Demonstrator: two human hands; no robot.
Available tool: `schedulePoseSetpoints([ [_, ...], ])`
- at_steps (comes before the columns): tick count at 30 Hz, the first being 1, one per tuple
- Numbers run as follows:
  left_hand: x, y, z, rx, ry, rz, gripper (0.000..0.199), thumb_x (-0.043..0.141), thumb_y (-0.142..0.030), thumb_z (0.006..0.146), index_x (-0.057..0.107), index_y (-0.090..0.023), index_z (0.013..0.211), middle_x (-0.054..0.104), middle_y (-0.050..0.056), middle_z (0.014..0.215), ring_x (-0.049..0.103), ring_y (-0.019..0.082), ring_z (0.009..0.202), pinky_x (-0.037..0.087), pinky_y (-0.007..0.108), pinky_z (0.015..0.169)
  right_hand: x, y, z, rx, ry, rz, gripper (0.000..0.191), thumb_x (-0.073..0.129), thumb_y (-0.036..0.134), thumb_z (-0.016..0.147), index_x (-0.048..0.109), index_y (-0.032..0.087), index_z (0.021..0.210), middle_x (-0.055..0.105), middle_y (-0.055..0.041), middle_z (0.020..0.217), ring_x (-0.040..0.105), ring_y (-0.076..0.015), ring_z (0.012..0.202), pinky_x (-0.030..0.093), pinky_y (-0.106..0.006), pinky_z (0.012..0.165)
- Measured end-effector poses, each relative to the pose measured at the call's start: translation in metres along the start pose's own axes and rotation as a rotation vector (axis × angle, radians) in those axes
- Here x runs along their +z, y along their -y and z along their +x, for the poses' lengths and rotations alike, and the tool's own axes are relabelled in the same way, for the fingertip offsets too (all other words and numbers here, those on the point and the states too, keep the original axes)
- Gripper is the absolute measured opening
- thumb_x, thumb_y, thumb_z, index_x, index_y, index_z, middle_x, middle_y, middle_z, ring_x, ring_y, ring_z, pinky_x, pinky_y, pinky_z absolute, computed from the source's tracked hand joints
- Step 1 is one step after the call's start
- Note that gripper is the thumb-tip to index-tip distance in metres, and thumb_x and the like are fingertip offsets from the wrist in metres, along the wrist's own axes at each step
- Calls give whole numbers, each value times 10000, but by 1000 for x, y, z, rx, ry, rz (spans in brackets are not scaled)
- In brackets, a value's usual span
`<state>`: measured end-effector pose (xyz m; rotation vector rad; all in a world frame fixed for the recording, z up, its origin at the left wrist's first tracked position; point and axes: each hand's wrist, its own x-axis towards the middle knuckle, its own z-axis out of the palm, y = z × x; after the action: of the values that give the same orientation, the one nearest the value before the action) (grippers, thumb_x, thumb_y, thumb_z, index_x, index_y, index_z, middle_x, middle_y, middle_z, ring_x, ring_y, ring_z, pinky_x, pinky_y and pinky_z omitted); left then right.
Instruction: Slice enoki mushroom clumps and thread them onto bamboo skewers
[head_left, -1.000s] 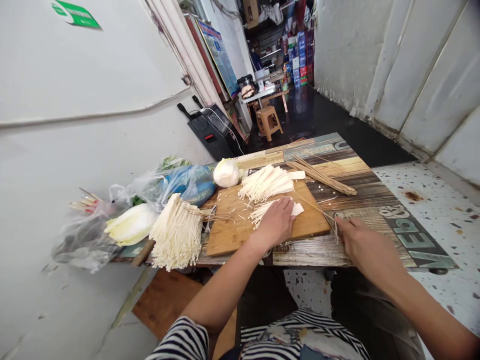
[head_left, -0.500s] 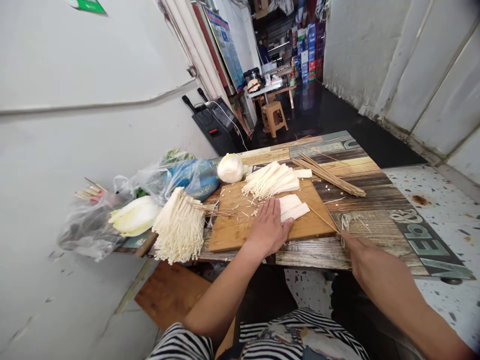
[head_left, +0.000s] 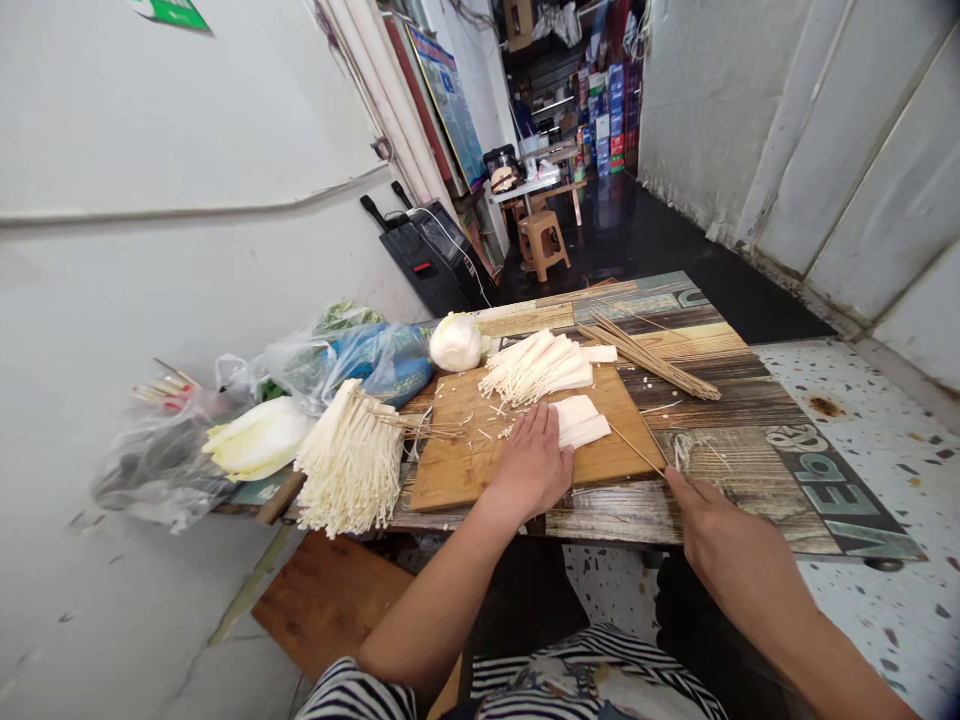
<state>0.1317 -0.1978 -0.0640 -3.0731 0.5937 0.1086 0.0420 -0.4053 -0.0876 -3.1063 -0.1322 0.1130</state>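
Observation:
My left hand (head_left: 534,462) lies flat, fingers stretched out, over a small portion of enoki mushrooms (head_left: 581,422) on the wooden cutting board (head_left: 457,470). Between the thumb and fingers of my right hand (head_left: 720,525), just off the board's right corner, is a thin bamboo skewer (head_left: 637,446). Its far end meets the cut edge of that portion; whether it has gone in is not clear. Farther back on the board rests a fanned row of enoki pieces (head_left: 536,366). Several loose skewers (head_left: 652,360) lie beyond the board's right side.
A pile of skewered enoki (head_left: 351,465) sits left of the board at the table edge. Behind it are a Chinese cabbage half (head_left: 259,438), a cabbage piece (head_left: 456,342) and plastic bags (head_left: 349,360). A wall runs along the left; a stool (head_left: 543,245) stands beyond the table.
The camera view has shifted slightly, moving the table a little left in the picture. Both hands and the skewer keep nearly the same place over the board.

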Motion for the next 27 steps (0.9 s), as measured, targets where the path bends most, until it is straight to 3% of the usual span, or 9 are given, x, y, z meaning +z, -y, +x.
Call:
schedulePoseSetpoints([
  [3, -2, -3, -4, -12, -56, 35, 653, 274, -439, 976, 234, -2, 1459, 209, 183, 1541, 182, 275, 1439, 179, 418, 1188, 5, -6, -1, 5, -120, 42, 467, 363, 59, 873, 508, 82, 1316, 673, -145, 1042, 659, -182, 629, 502, -307, 555],
  [8, -8, -17, 0, 59, -141, 156, 613, 251, -415, 990, 244, -36, 1472, 217, 136, 1551, 159, 246, 1449, 110, 407, 1203, 24, -14, -15, -144, -537, 215, 442, 363, 143, 903, 477, 80, 1326, 720, -122, 896, 662, -185, 597, 496, -278, 516],
  [13, -18, -29, 8, -2, -94, 240, 700, 366, -531, 936, 360, -29, 1423, 337, 195, 1490, 234, 306, 1424, 21, 525, 1187, 35, -3, -34, -192, -573, 245, 467, 367, 159, 909, 474, 113, 1362, 699, -48, 674, 585, -140, 431, 467, -238, 471],
  [17, -67, -26, -21, 83, -26, 197, 665, 352, -560, 943, 464, -42, 1345, 480, 202, 1391, 359, 312, 1367, 34, 562, 1174, 38, 0, -39, -218, -573, 286, 457, 382, 143, 913, 465, 124, 1363, 731, -51, 794, 652, -141, 547, 493, -226, 508],
  [19, -97, -23, -38, 228, -105, 144, 620, 269, -550, 974, 425, -111, 1383, 498, 132, 1395, 386, 261, 1356, 16, 546, 1178, 38, 0, -40, -231, -558, 285, 445, 398, 139, 911, 466, 115, 1350, 736, -63, 882, 664, -143, 578, 499, -234, 509],
  [21, -113, -22, -43, 309, -179, 113, 566, 228, -486, 1002, 369, -134, 1422, 418, 94, 1465, 312, 204, 1400, 95, 447, 1198, 38, -1, -42, -243, -560, 275, 429, 409, 139, 908, 479, 102, 1330, 733, -77, 940, 669, -146, 594, 498, -241, 504],
  [23, -106, -23, -32, 289, -154, 117, 560, 248, -457, 1004, 356, -108, 1430, 357, 106, 1499, 273, 202, 1417, 182, 389, 1186, 37, -2, -44, -239, -573, 272, 412, 411, 140, 907, 500, 100, 1307, 732, -78, 953, 668, -143, 593, 486, -241, 487],
  [27, -47, -27, 13, 66, 48, 141, 693, 347, -499, 964, 282, -15, 1455, 257, 185, 1524, 204, 296, 1431, 226, 418, 1168, 31, -3, -38, -164, -616, 227, 376, 409, 161, 912, 559, 109, 1252, 739, -65, 874, 660, -147, 567, 470, -251, 491],
])
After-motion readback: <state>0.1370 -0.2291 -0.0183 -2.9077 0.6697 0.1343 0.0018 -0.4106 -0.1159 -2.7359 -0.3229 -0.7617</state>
